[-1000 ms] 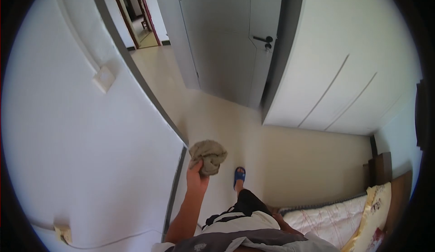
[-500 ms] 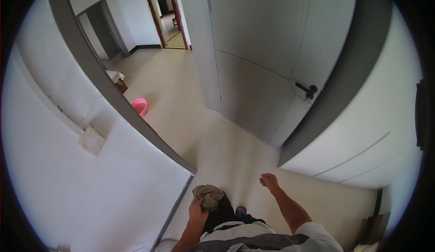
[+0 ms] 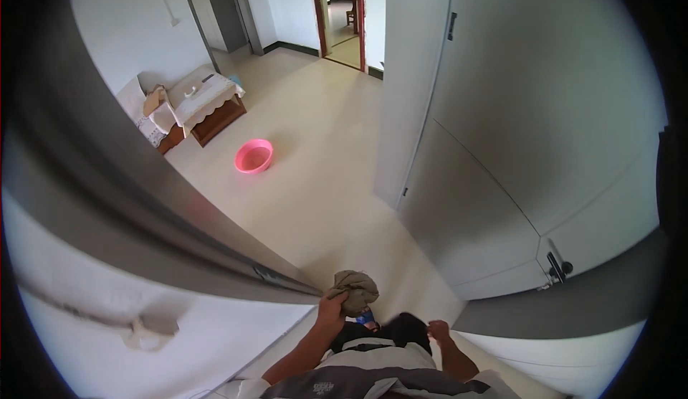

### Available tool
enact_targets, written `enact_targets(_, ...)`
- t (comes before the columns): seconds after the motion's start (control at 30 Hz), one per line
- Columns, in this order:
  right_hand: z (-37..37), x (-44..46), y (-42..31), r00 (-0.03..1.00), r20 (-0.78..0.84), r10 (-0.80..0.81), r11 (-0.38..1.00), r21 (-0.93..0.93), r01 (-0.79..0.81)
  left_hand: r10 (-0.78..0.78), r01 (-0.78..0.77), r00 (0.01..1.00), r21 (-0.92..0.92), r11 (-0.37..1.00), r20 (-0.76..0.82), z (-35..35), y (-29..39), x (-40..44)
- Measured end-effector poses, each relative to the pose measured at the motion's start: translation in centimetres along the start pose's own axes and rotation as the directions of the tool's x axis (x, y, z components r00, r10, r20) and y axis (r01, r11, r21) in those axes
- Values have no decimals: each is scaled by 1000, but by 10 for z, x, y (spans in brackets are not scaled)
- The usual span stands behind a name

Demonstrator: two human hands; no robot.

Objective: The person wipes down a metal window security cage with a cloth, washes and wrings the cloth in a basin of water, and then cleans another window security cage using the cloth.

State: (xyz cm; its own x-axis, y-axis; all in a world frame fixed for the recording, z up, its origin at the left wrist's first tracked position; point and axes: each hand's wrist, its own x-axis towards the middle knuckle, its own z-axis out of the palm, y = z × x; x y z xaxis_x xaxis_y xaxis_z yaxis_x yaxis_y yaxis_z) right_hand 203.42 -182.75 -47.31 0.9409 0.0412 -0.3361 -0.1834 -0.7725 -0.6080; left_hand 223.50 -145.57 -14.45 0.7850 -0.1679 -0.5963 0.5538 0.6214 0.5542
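A crumpled olive-brown cloth (image 3: 355, 291) is bunched in my left hand (image 3: 332, 309), held in front of my body near the door frame. My right hand (image 3: 438, 330) hangs low beside my dark trousers, its fingers curled in; whether anything is inside them is hidden. Ahead on the floor stands a pink basin (image 3: 254, 157), out of reach of both hands. A blue slipper (image 3: 368, 319) shows on one foot under the cloth.
To the right a grey door (image 3: 494, 205) stands swung open, with a black handle (image 3: 556, 267). A grey door frame (image 3: 215, 234) rises close on my left. Beyond lie a low table (image 3: 215, 105) with a white cover and a red-framed doorway (image 3: 360, 19).
My view has moved forward and turned left, bringing the whole basin and the table into sight. My right hand has dropped back toward my side. The cloth stays in my left hand.
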Motion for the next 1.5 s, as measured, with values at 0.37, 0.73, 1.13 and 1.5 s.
enact_targets(0.37,-103,87,-80,996,92,15,998,-64,-9,59,-100,970,-167,981,-237,-11,43,72)
enact_targets(0.73,-208,490,-122,916,398,-57,983,-139,121,285,-528,776,-331,782,-563,25,114,129)
enact_targets(1.13,-179,692,-428,896,442,-39,812,536,-229,189,-608,661,-371,702,-726,1,192,235)
enact_targets(1.5,-214,685,-399,879,412,242,840,365,-402,260,-579,693,-303,757,-672,-44,340,348)
